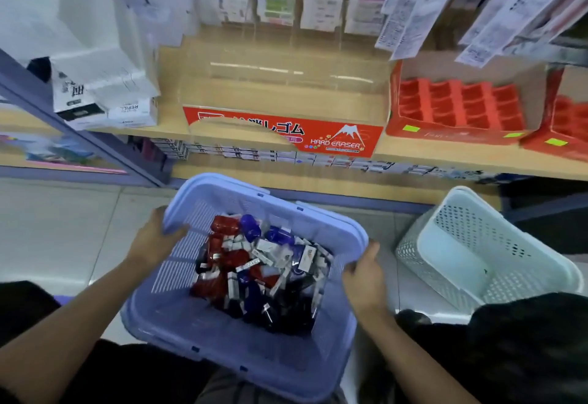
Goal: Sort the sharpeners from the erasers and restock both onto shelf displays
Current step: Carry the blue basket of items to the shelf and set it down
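Observation:
A lavender plastic basket (pixel 178 324) sits tilted in front of me over my lap. It holds a mixed heap of red, blue and black sharpeners and white-sleeved erasers (pixel 261 263). My left hand (pixel 152 241) grips the basket's left rim, thumb over the edge. My right hand (pixel 366 276) grips the right rim. On the wooden shelf ahead stands a clear display bin with a red "HARD ERASER" label (pixel 337 139). To its right a red cardboard tray with empty slots (pixel 458 108) lies on the same shelf.
A pale mint perforated basket (pixel 483 254) stands on the tiled floor at my right. White refill boxes (pixel 105 98) are stacked at the shelf's left end. Packaged goods hang above the shelf. A lower shelf (pixel 286 155) holds rows of small boxes.

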The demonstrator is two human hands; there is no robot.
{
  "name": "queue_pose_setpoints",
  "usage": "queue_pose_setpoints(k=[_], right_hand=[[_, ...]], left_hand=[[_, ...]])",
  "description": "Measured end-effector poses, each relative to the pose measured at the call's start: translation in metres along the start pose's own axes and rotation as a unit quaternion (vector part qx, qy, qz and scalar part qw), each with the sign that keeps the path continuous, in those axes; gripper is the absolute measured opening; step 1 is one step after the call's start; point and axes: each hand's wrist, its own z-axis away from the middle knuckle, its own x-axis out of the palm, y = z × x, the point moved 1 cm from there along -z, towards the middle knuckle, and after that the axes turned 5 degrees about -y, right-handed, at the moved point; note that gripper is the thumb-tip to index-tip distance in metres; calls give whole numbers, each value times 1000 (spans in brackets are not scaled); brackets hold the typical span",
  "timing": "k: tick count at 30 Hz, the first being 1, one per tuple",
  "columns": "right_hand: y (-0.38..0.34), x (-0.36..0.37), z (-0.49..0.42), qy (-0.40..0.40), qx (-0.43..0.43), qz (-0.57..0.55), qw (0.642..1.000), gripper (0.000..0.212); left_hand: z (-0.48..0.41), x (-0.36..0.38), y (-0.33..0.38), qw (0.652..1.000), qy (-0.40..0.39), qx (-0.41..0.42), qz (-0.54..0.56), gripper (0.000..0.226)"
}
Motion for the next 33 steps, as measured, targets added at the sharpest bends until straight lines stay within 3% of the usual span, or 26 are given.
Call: queue_pose_setpoints(k=[2,6,10,17,24,26,28,29,31,33], right_hand=[[-2,-5,10,20,29,-34,999,41],[4,7,24,89,42,-23,995,37],[4,11,20,91,-7,-20,996,30],[-13,-35,-47,82,-72,48,993,34],[-19,-54,-82,78,-42,58,994,42],[-25,-54,-78,124,-29,117,985,43],[-35,-42,-67,216,-115,201,949,44],[-39,-31,-61,221,-194,206,933,42],[-44,-1,-61,117,-282,165,938,32],[-42,27,-75,-26,-192,69,979,36]], left_hand=[[7,-1,-5,1000,0,-11,-6,51],[6,6,-8,999,9,29,-31,72],[4,16,-7,997,31,15,-76,74],[-1,32,-6,998,36,49,0,70],[-17,36,15,997,-6,77,10,69],[-19,30,22,997,-16,80,-5,72],[-14,28,32,985,34,145,-85,75],[-11,29,39,971,64,200,-118,72],[-12,44,51,951,58,279,-120,60],[-20,69,58,961,-50,268,-41,45]])
